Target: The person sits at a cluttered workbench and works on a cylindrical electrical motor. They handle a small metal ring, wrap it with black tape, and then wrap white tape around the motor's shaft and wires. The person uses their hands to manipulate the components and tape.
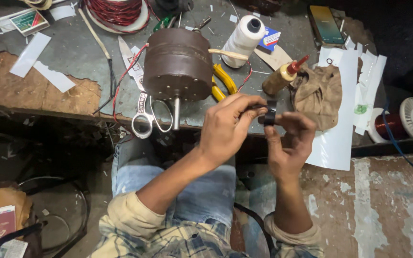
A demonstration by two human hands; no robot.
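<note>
Pinching a small roll of black tape (270, 112) between them, both hands were raised over the person's lap, just off the near edge of the workbench (77, 52). The left hand (225, 129) had its thumb and forefinger closed on the free end of the tape at about nine o'clock of the roll, while the right hand (288, 141) gripped the roll from about five o'clock, fingers curled round it.

Up at eleven o'clock from the hands, a brown motor (178, 64) lay on the bench with its shaft pointing toward the person, red and black wires trailing off at its nine o'clock. Scissors (142, 102) lay just beside and partly under it, and yellow-handled pliers (223, 81) touched its three o'clock side. A spool of white thread (244, 38) stood at one o'clock of the motor, and a glue bottle (283, 76) leaned against a brown rag (319, 93) at two o'clock of the hands.

As a judgement, the tape end could fold back and stick to itself or to a fingertip if pulled at a slant. A slipping grip could drop the roll to the cluttered floor, since it was held off the bench.
</note>
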